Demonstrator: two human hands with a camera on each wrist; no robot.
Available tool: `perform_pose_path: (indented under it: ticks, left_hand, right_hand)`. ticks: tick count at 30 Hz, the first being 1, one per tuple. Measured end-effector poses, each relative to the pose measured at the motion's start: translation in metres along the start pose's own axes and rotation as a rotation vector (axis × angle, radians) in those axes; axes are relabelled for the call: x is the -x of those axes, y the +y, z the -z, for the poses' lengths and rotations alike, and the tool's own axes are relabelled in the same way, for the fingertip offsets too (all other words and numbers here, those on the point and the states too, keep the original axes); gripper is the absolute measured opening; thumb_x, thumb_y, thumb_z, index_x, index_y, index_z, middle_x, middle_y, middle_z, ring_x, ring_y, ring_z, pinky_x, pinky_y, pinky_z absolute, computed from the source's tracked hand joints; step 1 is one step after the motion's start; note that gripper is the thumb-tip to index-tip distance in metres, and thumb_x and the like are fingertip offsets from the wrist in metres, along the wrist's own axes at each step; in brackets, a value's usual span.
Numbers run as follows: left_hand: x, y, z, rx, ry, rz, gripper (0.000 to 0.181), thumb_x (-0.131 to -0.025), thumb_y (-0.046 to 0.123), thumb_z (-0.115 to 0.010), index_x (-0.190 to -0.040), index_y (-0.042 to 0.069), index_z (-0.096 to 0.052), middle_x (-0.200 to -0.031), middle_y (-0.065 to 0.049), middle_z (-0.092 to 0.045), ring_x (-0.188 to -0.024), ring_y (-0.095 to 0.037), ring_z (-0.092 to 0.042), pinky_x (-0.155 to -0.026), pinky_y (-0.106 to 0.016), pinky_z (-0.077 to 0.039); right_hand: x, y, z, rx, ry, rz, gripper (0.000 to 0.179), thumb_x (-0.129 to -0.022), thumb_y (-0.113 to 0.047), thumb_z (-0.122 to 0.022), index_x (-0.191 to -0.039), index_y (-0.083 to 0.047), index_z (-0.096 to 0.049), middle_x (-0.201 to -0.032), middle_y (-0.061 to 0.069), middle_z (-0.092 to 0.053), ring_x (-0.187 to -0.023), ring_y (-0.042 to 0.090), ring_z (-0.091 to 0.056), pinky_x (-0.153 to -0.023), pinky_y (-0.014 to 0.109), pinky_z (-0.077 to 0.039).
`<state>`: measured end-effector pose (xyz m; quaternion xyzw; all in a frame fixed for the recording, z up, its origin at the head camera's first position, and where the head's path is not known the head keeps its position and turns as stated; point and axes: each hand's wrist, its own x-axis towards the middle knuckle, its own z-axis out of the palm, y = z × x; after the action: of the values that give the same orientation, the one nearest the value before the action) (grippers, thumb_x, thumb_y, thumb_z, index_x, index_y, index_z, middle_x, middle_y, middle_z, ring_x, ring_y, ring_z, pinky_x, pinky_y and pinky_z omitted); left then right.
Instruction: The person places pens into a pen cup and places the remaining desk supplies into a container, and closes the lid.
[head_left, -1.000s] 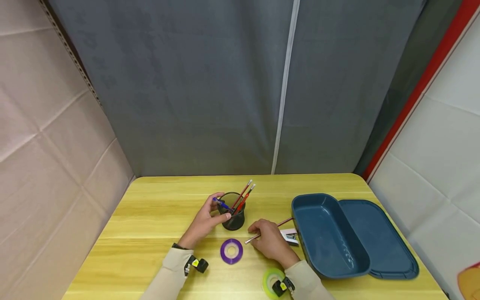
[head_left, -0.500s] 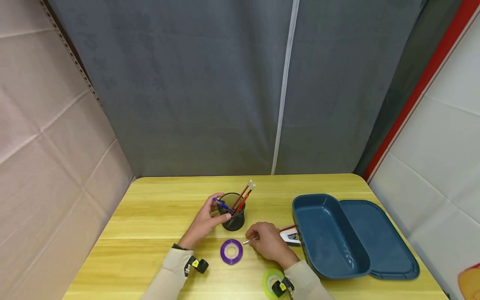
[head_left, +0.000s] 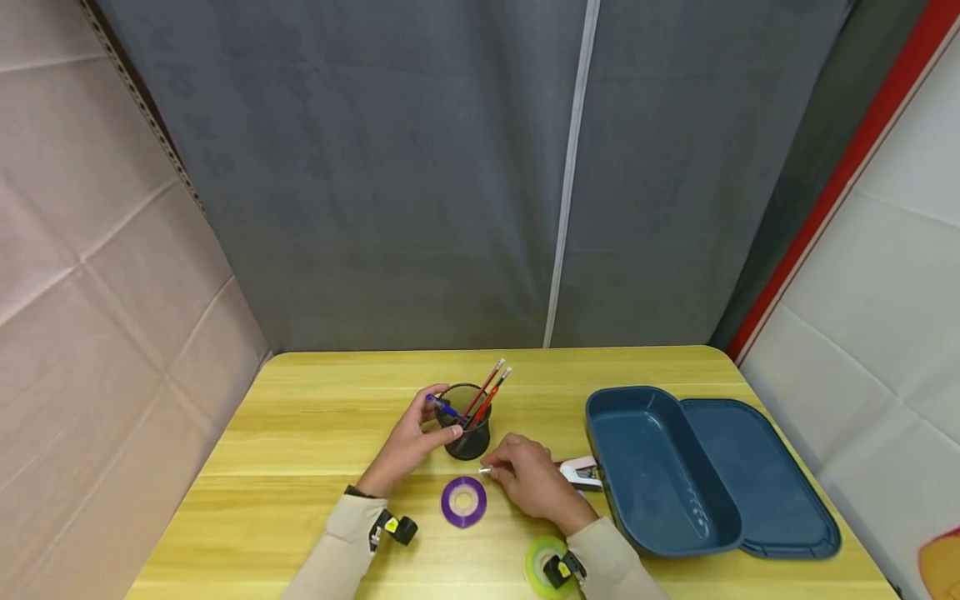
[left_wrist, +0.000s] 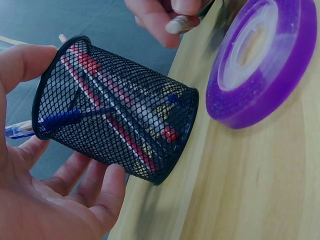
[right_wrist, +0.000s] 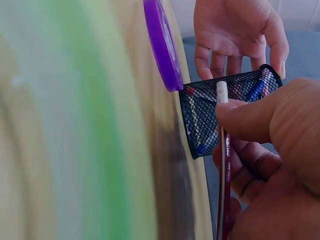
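Observation:
My left hand (head_left: 408, 437) holds a black mesh pencil cup (head_left: 468, 446) upright on the table, thumb at its rim and fingers round the side. Inside the cup lean a blue pen (head_left: 442, 406), a red pen and pencils with white erasers. Close to the cup's right, my right hand (head_left: 528, 482) pinches a dark red pencil (right_wrist: 226, 175) between thumb and fingers, near its white eraser end. Most of that pencil is hidden by the hand in the head view. A purple tape roll (head_left: 447, 510) lies flat in front of the cup.
Behind the right hand lies a white stapler (head_left: 577, 469), against a dark blue box (head_left: 660, 467). The box's lid (head_left: 765, 475) lies to its right. A green tape roll (head_left: 533, 571) sits under the right wrist. A grey curtain hangs beyond the table's far edge.
My right hand has shifted slightly toward the cup. The pencil has turned in its fingers, and less of it shows beyond them now. The left hand and the cup have stayed in place.

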<state>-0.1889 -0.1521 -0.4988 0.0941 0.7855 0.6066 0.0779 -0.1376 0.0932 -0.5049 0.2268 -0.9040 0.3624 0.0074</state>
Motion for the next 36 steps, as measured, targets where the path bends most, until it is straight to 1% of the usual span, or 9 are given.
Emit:
perform_pose_path:
  ticks: [3,6,12,14,21,24,29,33,36]
  left_hand:
    - [0.000,0.001,0.000,0.002,-0.004,-0.004,0.075,-0.092,0.026,-0.083,-0.157,0.030,-0.045,-0.141,-0.015,-0.054,-0.140,-0.039,-0.052,-0.107,-0.054,-0.050]
    - [0.000,0.000,0.000,0.000,-0.007,-0.005,0.074,-0.092,0.026,-0.083,-0.156,0.031,-0.045,-0.141,-0.014,-0.054,-0.140,-0.039,-0.052,-0.106,-0.053,-0.050]
    - [0.000,-0.002,0.001,0.002,-0.007,-0.005,0.074,-0.093,0.026,-0.083,-0.157,0.030,-0.045,-0.141,-0.015,-0.054,-0.140,-0.040,-0.051,-0.107,-0.056,-0.049]
    - [0.000,-0.002,0.001,0.001,-0.006,-0.006,0.075,-0.093,0.026,-0.083,-0.157,0.029,-0.045,-0.141,-0.015,-0.054,-0.140,-0.040,-0.051,-0.107,-0.055,-0.049]
    - [0.001,0.000,0.000,0.011,-0.007,-0.011,0.074,-0.093,0.024,-0.082,-0.156,0.030,-0.045,-0.138,-0.014,-0.056,-0.137,-0.038,-0.053,-0.105,-0.051,-0.050]
    - [0.001,0.000,0.000,0.005,-0.008,-0.013,0.075,-0.093,0.025,-0.082,-0.158,0.028,-0.044,-0.139,-0.015,-0.056,-0.138,-0.039,-0.052,-0.105,-0.053,-0.050]
    - [0.000,-0.002,0.001,0.000,-0.012,-0.004,0.075,-0.093,0.029,-0.082,-0.158,0.029,-0.044,-0.144,-0.016,-0.052,-0.141,-0.041,-0.049,-0.108,-0.060,-0.048]
    - [0.000,-0.003,0.001,0.001,-0.014,-0.003,0.075,-0.093,0.030,-0.083,-0.157,0.033,-0.045,-0.145,-0.016,-0.053,-0.141,-0.041,-0.049,-0.107,-0.059,-0.049]
    - [0.000,-0.003,0.001,-0.001,-0.014,-0.007,0.074,-0.093,0.031,-0.083,-0.156,0.035,-0.045,-0.144,-0.015,-0.053,-0.141,-0.041,-0.050,-0.106,-0.059,-0.050]
  right_hand:
    - [-0.002,-0.001,0.002,-0.008,0.007,0.034,0.015,-0.100,-0.007,-0.072,-0.105,-0.015,-0.084,-0.090,-0.009,-0.063,-0.085,0.005,-0.058,-0.077,0.028,-0.047]
    - [-0.003,-0.001,0.004,-0.026,0.010,0.040,0.016,-0.101,-0.007,-0.070,-0.104,-0.016,-0.082,-0.093,-0.007,-0.064,-0.086,0.005,-0.059,-0.077,0.025,-0.050]
    - [-0.006,-0.004,0.009,-0.049,0.017,0.042,0.014,-0.104,-0.010,-0.067,-0.109,-0.015,-0.080,-0.099,-0.001,-0.069,-0.091,0.007,-0.063,-0.081,0.026,-0.056]
    - [-0.007,-0.005,0.012,-0.053,0.019,0.041,0.015,-0.104,-0.009,-0.067,-0.111,-0.015,-0.079,-0.101,0.000,-0.070,-0.092,0.007,-0.064,-0.080,0.027,-0.056]
    - [-0.008,-0.014,0.023,-0.073,0.045,0.032,0.018,-0.103,-0.008,-0.067,-0.114,-0.017,-0.078,-0.105,-0.002,-0.071,-0.097,0.008,-0.067,-0.086,0.029,-0.058]
    - [-0.008,-0.017,0.027,-0.083,0.061,0.035,0.017,-0.104,-0.008,-0.067,-0.113,-0.018,-0.077,-0.105,-0.005,-0.070,-0.095,0.006,-0.065,-0.085,0.029,-0.058]
    - [-0.010,-0.022,0.033,-0.086,0.081,0.036,0.016,-0.103,-0.009,-0.068,-0.113,-0.019,-0.076,-0.107,-0.008,-0.070,-0.091,0.004,-0.062,-0.083,0.027,-0.057]
    - [-0.011,-0.025,0.038,-0.091,0.096,0.030,0.016,-0.102,-0.009,-0.069,-0.112,-0.019,-0.076,-0.106,-0.009,-0.070,-0.088,0.006,-0.061,-0.080,0.025,-0.056]
    - [-0.012,-0.027,0.042,-0.091,0.120,0.045,0.016,-0.102,-0.008,-0.070,-0.112,-0.019,-0.076,-0.106,-0.009,-0.071,-0.086,0.006,-0.060,-0.077,0.024,-0.054]
